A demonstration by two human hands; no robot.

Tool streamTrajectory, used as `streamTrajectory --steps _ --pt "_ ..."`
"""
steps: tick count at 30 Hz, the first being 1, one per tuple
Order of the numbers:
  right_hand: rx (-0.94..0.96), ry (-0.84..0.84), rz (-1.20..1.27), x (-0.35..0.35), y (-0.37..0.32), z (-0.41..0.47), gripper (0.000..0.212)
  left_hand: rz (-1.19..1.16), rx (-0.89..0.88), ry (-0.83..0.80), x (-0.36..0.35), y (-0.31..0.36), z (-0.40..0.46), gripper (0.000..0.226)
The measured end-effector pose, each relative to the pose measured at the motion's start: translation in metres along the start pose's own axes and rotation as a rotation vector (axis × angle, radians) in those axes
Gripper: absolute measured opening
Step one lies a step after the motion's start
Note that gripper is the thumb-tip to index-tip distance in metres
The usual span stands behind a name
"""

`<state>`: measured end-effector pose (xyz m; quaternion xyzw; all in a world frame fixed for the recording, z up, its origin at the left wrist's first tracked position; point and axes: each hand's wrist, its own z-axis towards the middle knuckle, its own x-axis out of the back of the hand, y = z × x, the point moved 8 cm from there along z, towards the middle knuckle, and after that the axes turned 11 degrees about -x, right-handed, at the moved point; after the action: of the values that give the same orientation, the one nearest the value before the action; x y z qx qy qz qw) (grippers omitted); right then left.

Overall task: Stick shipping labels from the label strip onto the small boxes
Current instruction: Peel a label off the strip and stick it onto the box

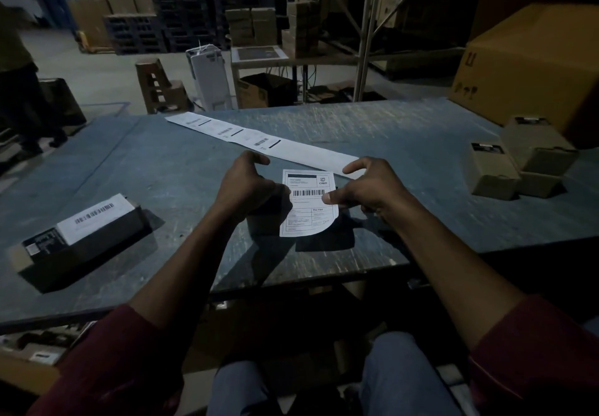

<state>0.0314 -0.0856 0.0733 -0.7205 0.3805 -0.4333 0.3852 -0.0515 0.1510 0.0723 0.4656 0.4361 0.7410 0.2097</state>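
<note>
Both hands, left (246,185) and right (366,188), pinch label (309,203); small box beneath mostly hidden, dark.

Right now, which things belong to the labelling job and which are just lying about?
Job: label, pinched by left hand and right hand; label strip; small boxes; labelled box.
Lying about: big carton, pallets, shelving.

Dim warehouse, scuffed blue-grey table (405,143), concrete floor (107,72), metal racking (366,26), stacked pallets (181,3)
</note>
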Motion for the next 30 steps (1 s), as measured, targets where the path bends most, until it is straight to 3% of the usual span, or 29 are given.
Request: streamTrajectory --steps 5,16,24,27,30 --pt "-0.014 -0.025 -0.002 -0.002 0.0 0.005 0.072 0.02 -0.015 0.021 0.001 0.0 0.001 0.077" --pt "-0.023 -0.028 -0.027 -0.005 0.0 0.007 0.069 0.119 -0.063 0.006 0.0 -0.002 0.006 0.05" --pt "-0.041 -0.003 0.033 0.002 0.018 0.015 0.054 0.138 -0.038 0.067 0.007 -0.02 0.006 0.052" --pt "0.007 0.015 0.186 0.009 0.028 0.019 0.042 0.079 -0.082 0.126 0.014 -0.024 0.0 0.043" --pt "0.056 -0.067 0.258 0.015 0.035 0.02 0.035 -0.125 -0.049 0.081 0.02 -0.036 -0.009 0.051"
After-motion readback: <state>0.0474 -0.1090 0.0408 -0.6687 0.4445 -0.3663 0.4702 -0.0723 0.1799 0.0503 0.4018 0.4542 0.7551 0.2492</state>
